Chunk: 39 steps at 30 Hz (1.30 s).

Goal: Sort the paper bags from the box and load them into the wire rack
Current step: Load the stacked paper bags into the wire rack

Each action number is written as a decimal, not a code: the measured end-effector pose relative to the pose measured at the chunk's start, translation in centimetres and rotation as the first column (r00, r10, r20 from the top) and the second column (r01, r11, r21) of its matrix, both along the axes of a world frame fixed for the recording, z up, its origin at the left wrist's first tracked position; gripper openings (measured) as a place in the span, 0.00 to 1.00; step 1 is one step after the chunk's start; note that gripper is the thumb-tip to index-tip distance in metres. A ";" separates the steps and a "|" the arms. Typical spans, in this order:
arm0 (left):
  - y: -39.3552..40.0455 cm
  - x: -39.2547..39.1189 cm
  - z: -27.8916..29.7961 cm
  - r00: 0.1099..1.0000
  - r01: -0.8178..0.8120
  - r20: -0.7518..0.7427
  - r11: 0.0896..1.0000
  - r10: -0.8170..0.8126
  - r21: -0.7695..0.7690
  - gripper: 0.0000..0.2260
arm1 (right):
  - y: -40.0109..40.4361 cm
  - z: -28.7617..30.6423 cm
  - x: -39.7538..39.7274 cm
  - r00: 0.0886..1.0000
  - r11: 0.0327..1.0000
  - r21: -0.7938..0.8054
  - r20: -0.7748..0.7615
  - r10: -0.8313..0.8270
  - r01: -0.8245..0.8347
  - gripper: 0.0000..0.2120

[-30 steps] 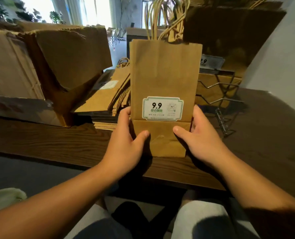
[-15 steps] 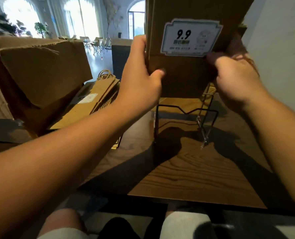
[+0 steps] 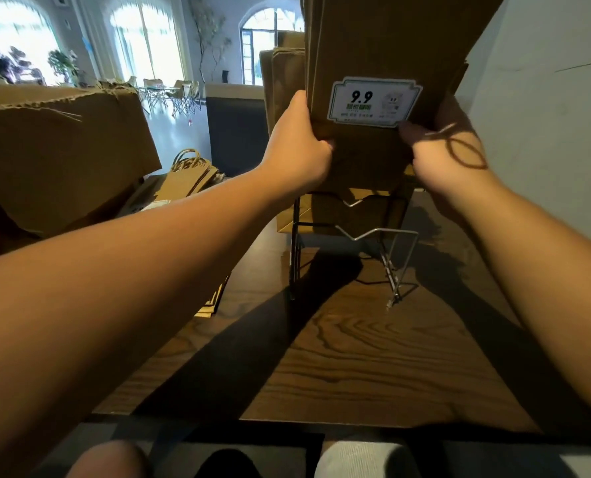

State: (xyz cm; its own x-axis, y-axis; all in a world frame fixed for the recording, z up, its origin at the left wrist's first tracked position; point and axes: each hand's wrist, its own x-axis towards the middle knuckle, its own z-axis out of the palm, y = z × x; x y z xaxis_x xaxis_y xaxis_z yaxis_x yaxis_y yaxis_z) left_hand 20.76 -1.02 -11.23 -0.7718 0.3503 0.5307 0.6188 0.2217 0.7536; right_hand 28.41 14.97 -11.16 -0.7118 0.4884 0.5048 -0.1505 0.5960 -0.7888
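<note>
A stack of flat brown paper bags [image 3: 383, 46] with a white "9.9" sticker is held upright above the wire rack [image 3: 352, 232]. My left hand [image 3: 297, 146] grips its left edge and my right hand [image 3: 449, 150] grips its right edge, thumbs on the front. The stack's lower end hangs just over the rack's front wires. Behind it, more bags [image 3: 280, 84] stand in the rack's rear slot. A pile of bags with twisted handles [image 3: 187, 181] lies flat on the table at the left, beside the open cardboard box [image 3: 56, 150].
The dark wooden table [image 3: 339, 367] runs from the rack to the front edge near my knees. A white wall [image 3: 546, 98] stands close on the right. The box's raised flap takes up the left side. A dark counter [image 3: 235, 129] sits behind.
The bag stack went from standing on the table near me to being lifted up and forward over the rack. In the last half second it sank slightly toward the rack.
</note>
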 end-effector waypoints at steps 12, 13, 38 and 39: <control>0.0 -1.6 -3.7 0.992 -0.015 0.113 0.962 0.048 -0.273 0.13 | 2.1 -3.3 -2.1 0.942 0.992 0.107 0.320 -0.101 0.070 0.04; 0.0 -1.6 -3.7 0.993 -0.016 0.105 0.958 0.047 -0.286 0.12 | 2.2 -3.5 -2.1 0.937 0.993 0.104 0.335 -0.095 0.063 0.05; -10.0 2.6 -5.6 0.965 -0.249 -0.129 0.947 0.227 -0.202 0.17 | -7.6 -5.5 4.7 0.990 0.954 0.268 -0.073 -0.120 0.135 0.14; -11.0 2.8 -5.6 0.957 -0.274 -0.155 0.937 0.244 -0.218 0.18 | -8.8 -5.6 4.5 0.994 0.956 0.273 -0.069 -0.089 0.105 0.13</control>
